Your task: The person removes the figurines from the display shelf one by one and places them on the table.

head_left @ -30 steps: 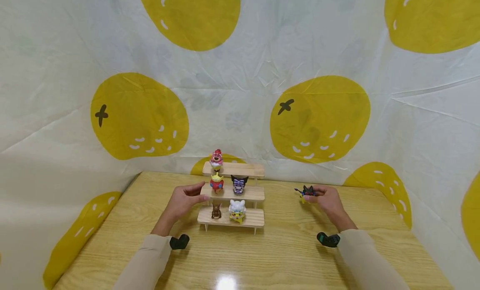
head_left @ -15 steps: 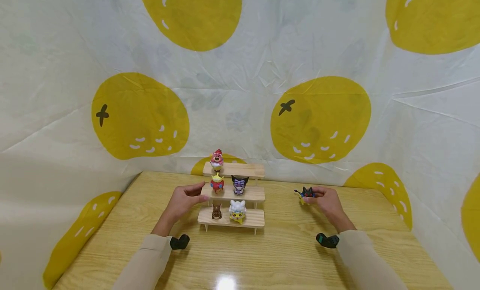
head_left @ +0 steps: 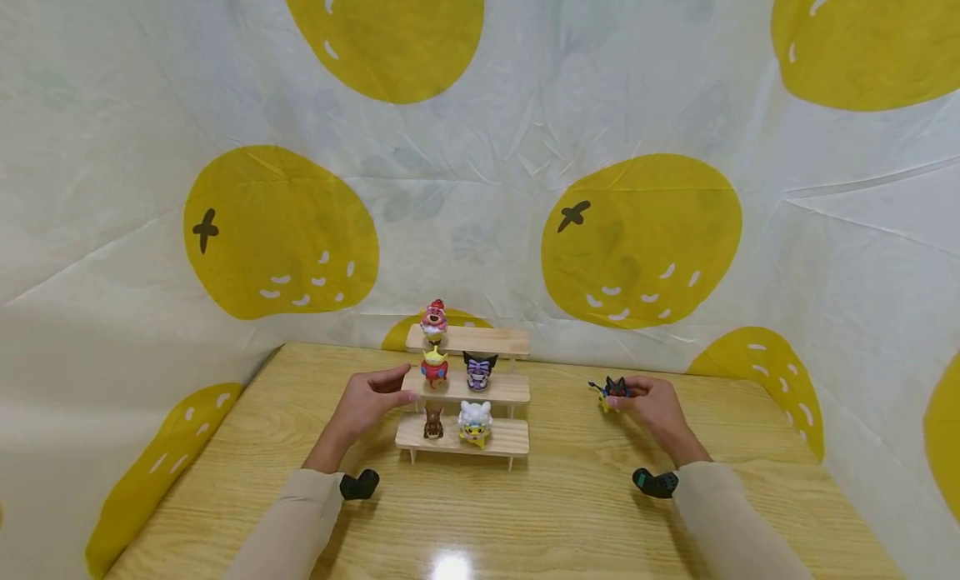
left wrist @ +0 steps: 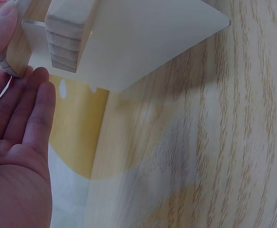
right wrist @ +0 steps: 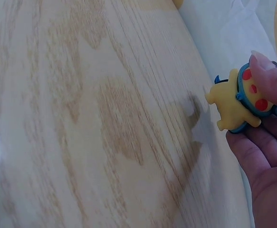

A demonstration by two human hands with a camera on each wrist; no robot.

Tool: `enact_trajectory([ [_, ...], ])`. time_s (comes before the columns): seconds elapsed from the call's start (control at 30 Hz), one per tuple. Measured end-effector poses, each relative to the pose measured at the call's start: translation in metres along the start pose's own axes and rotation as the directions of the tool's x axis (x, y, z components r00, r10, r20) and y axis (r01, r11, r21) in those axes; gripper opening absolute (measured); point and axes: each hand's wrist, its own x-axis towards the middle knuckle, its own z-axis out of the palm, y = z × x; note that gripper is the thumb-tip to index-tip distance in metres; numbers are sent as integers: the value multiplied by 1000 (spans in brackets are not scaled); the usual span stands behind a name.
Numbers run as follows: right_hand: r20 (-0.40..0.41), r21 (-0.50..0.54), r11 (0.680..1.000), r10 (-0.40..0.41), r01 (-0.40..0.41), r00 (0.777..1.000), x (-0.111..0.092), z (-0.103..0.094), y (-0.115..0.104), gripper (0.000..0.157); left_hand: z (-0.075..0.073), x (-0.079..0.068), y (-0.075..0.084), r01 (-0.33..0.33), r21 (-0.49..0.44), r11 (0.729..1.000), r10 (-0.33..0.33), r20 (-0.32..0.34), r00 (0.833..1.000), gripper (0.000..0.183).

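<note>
Head view: one figure [head_left: 434, 322] atop the three-tier shelf [head_left: 512, 387], two per lower tier, a yellow toy [head_left: 614, 387] well right; left wrist: the left hand [left wrist: 20, 142] grips the shelf's end; right wrist: the right hand [right wrist: 270, 173] pinches the yellow toy.

Curtained tabletop setup, wider room unclear: fruit-print cloth [head_left: 480, 255] around wood-grain table [head_left: 570, 522].

We observe a glossy, wood-grained tabletop [head_left: 570, 513] and matt wooden shelf boards [head_left: 510, 387] — the yellow figurine [right wrist: 229, 105] appears smooth plastic.
</note>
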Motion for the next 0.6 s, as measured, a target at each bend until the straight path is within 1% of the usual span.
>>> enact_trajectory([
  [0.23, 3, 36, 999, -7, 7, 1000, 1, 0, 2, 49, 0, 0, -1, -1, -2, 1000, 1, 4, 1000, 63],
  [0.6, 3, 61, 998, -14, 14, 1000, 1, 2, 2, 49, 0, 0, 0, 3, 0, 1000, -3, 5, 1000, 65],
])
